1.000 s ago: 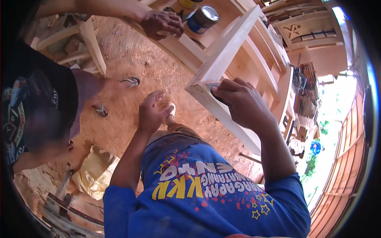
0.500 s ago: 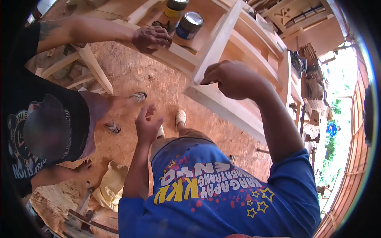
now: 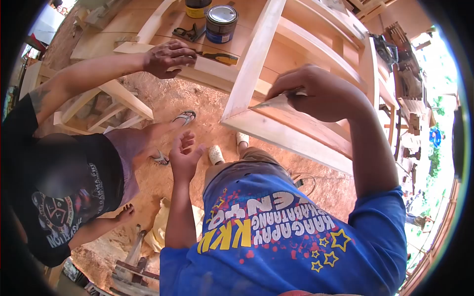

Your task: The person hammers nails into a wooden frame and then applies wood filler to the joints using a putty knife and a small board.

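My right hand [image 3: 321,93] is closed on a thin, blade-like tool [image 3: 271,102]; its handle is hidden in my fingers. The tool's pointed tip is at the corner joint of a pale wooden frame [image 3: 291,135], close to the inner edge. Palm up and fingers loosely curled apart, my left hand [image 3: 185,155] hangs empty in the air, away from the wood. Beyond the frame's left bar stand a dark blue tin [image 3: 220,29] with a metal lid and a black-and-yellow tin [image 3: 198,9].
At left, a co-worker in a black shirt [image 3: 74,182] rests a hand [image 3: 170,58] on the wood's edge. A yellow-handled tool [image 3: 219,57] and a small dark hand plane [image 3: 190,32] lie near the tins. A wooden trestle [image 3: 126,98] and yellowish sacking [image 3: 160,224] are on the ground.
My view has shifted. My right hand has turned and lifted slightly off the corner, so the blade now shows. My left hand stays raised and empty. The co-worker's hand remains on the wood.
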`<state>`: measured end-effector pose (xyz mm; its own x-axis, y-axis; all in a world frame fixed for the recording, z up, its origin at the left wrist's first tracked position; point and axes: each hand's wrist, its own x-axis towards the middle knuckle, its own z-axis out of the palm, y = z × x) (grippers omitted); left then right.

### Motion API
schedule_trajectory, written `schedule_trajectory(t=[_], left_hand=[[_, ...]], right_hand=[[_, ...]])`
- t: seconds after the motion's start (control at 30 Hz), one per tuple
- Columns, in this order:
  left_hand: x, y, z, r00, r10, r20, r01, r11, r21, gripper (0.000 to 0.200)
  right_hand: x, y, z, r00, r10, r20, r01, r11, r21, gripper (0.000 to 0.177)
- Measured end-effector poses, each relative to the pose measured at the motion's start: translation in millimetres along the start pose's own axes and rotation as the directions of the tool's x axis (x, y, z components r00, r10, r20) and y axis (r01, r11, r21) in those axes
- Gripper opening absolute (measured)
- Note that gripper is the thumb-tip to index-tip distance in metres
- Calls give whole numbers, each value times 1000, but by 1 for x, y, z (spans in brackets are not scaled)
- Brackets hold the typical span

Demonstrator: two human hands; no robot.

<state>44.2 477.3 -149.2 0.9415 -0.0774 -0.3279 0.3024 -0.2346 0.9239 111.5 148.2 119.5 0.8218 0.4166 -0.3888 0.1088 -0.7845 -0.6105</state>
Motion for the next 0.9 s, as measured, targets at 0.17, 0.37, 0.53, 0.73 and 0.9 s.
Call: schedule_trajectory(t=[0.17, 0.37, 0.53, 0.73, 0.9], left_hand=[[4, 53, 22, 978, 174, 113, -168, 984, -60, 78], [11, 95, 54, 958, 257, 127, -268, 960, 83, 72], [13, 107, 65, 974, 217, 61, -224, 962, 155, 61], [7, 107, 69, 996, 90, 3, -90, 993, 73, 56], [9, 100, 66, 995, 92, 29, -93, 995, 28, 57]], right_hand=[[-5, 60, -5, 972, 162, 170, -220, 880, 421, 32], [26, 100, -9, 920, 137, 367, -333, 768, 547, 35], [57, 115, -1, 923, 43, 383, -188, 919, 348, 38], [74, 105, 5, 897, 58, 438, -193, 943, 271, 37], [76, 104, 6, 905, 30, 425, -181, 931, 318, 34]])
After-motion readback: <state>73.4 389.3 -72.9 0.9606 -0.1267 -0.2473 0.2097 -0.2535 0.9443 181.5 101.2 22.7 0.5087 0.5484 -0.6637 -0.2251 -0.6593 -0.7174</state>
